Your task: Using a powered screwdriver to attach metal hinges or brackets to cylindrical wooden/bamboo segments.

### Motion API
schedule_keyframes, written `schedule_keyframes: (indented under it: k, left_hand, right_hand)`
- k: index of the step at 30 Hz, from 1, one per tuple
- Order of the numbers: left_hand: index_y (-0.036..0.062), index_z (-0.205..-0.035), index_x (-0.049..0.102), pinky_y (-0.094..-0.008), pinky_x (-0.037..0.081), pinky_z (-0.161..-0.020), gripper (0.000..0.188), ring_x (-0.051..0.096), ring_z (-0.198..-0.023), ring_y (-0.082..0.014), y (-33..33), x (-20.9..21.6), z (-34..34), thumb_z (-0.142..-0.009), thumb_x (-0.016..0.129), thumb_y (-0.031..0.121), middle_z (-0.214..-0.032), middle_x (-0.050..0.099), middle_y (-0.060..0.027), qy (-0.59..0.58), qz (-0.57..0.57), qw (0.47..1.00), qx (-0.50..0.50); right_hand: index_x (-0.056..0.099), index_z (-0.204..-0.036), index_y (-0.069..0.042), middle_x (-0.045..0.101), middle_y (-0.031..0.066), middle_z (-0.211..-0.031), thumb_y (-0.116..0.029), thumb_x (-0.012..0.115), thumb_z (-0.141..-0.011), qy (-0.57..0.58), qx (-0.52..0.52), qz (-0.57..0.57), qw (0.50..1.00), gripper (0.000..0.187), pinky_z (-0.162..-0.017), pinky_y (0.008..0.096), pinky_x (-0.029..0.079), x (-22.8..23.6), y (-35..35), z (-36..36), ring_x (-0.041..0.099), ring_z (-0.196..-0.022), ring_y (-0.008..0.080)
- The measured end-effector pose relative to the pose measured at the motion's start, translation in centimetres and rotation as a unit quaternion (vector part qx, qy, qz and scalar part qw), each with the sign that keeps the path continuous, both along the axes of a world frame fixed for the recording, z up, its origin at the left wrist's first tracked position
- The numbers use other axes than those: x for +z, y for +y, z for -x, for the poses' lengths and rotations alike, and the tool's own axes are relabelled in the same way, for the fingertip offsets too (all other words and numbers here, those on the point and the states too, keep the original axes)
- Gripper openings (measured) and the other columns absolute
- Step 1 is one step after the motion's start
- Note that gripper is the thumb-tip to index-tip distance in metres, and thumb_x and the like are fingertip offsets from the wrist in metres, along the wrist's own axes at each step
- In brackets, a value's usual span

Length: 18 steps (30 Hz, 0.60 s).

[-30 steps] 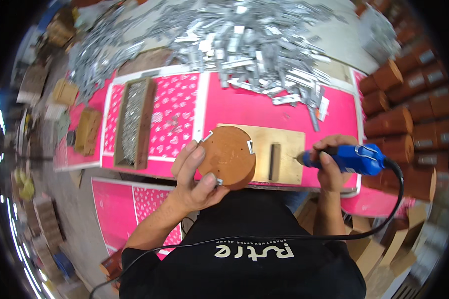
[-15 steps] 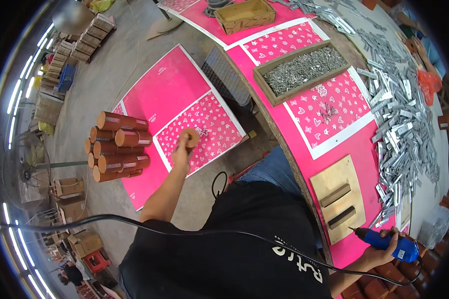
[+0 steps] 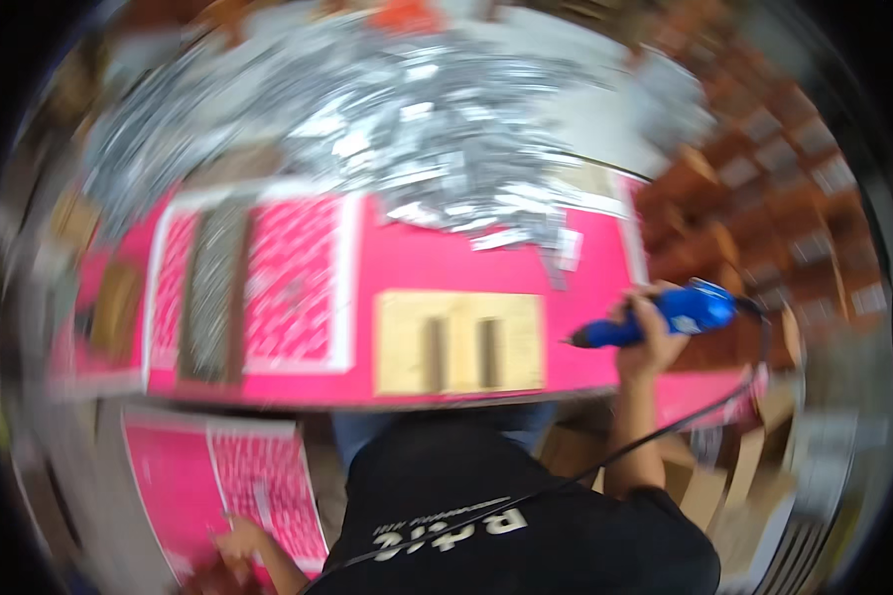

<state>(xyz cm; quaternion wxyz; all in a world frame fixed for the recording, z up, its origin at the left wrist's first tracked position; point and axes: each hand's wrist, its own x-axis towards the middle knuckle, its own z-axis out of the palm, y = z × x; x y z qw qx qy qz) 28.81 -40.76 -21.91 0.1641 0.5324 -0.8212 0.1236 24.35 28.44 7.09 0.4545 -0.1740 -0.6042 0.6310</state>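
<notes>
My right hand [image 3: 649, 342] is wrapped round a blue electric screwdriver [image 3: 693, 309], its dark tip pointing left over the edge of the pink bench covering. A black cord runs from the tool down across my shirt. Left of the tip lies a pale wooden board [image 3: 397, 342] with two dark upright strips on it. At the lower left, my left hand [image 3: 240, 540] reaches over a low pink-covered surface [image 3: 164, 466]. It is beside blurred reddish-brown cylinders [image 3: 218, 577]; motion smears its fingers, so its grip is unclear.
A wide heap of silvery metal strips [image 3: 417, 119] covers the bench's far side. To the left stands a long wooden tray of small metal pieces [image 3: 216, 288], with a smaller wooden box [image 3: 117, 307] beyond. Reddish-brown blocks [image 3: 764, 208] are stacked at the right, above cardboard boxes [image 3: 685, 476].
My view has swung right, toward the bench. My left hand, earlier holding a brown cylinder over the patterned sheet, is now by the cylinder pile. The screwdriver stays in my right hand.
</notes>
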Motion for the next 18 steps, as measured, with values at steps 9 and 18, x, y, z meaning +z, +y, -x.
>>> schedule_keyframes:
  k: [9, 18]
  left_hand:
    - [-0.0034, -0.114, 0.058, -0.0306, 0.045, -0.092, 0.024, 0.057, -0.101, -0.0171, 41.1, 26.5, 22.7, -0.090, 0.056, -0.001, -0.110, 0.060, -0.0119, 0.288, -0.429, 0.433, -0.739]
    - [0.0017, -0.122, 0.054, -0.0348, 0.046, -0.083, 0.060, 0.058, -0.097, -0.0235, 73.4, 37.8, 8.4, -0.073, 0.080, 0.026, -0.105, 0.062, -0.0141, 0.010, -0.407, -0.032, -0.913]
  right_hand:
    - [0.057, -0.091, -0.002, 0.067, 0.0093, -0.081, 0.004, 0.069, -0.077, -0.012, -0.050, -0.072, 0.996, 0.019, -0.065, 0.0293, 0.054, -1.2, 1.5, -6.3, 0.066, -0.073, 0.0161]
    - [0.062, -0.088, -0.004, 0.068, 0.0104, -0.081, -0.007, 0.076, -0.064, 0.024, -0.030, -0.158, 0.987, 0.029, -0.067, 0.0305, 0.054, -3.8, 1.9, -7.5, 0.069, -0.072, 0.0205]
